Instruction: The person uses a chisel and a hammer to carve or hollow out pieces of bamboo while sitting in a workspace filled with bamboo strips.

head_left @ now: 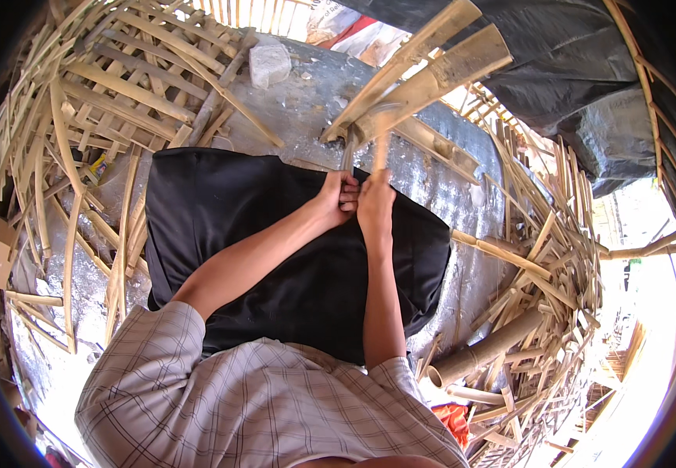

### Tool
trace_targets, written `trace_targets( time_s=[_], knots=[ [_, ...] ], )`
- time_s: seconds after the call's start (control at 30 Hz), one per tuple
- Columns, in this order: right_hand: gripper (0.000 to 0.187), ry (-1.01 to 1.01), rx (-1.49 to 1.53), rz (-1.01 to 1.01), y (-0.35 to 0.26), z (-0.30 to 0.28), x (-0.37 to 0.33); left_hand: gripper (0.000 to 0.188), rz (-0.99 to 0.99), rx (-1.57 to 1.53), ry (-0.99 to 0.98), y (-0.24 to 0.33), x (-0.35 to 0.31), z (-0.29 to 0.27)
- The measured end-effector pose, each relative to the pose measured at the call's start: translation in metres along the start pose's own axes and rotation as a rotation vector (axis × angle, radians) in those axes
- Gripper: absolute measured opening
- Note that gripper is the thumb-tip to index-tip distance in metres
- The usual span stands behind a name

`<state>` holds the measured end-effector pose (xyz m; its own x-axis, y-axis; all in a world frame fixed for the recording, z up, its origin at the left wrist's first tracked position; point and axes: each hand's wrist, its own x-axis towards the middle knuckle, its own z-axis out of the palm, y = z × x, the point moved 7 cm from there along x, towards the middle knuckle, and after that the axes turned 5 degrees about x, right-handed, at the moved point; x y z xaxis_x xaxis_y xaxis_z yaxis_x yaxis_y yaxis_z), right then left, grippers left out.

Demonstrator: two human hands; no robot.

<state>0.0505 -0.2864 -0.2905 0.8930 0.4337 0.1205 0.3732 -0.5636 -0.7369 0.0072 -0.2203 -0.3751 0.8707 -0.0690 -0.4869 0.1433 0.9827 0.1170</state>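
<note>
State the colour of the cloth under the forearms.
The cloth is black, shown best in the head view.

TEXT: small lettering (363, 13) | ON: white-and-red plastic (357, 33) | LEGIBILITY: mostly unreadable

The grey floor (306, 97) bears a pale block (270, 64) at the far side, bamboo strips (131, 92) heaped left, sticks (552, 290) right and a thick pole (487, 349) near right.

Bright daylight, bent edges
Glare bleaches the floor (466, 304) at lower left; motion blur softens the handle (382, 144); black corners.
</note>
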Motion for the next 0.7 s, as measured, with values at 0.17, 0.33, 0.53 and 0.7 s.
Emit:
trace_targets(
  time_s=[0.17,0.33,0.53,0.7],
  knots=[
    [0.019,-0.268,-0.279,0.022,0.041,0.035,-0.003,0.032,-0.026,-0.160,0.140,0.004,-0.002,-0.028],
    [0.022,-0.199,-0.239,0.017,0.046,0.024,-0.003,0.031,-0.045,-0.239,0.052,0.015,-0.006,-0.010],
    [0.028,-0.225,-0.174,0.092,0.064,0.034,-0.003,0.029,-0.016,-0.085,0.125,0.005,0.002,-0.036],
    [0.028,-0.257,0.413,0.384,0.063,0.032,-0.008,0.031,-0.027,-0.087,0.113,0.008,-0.005,-0.032]
  ],
)
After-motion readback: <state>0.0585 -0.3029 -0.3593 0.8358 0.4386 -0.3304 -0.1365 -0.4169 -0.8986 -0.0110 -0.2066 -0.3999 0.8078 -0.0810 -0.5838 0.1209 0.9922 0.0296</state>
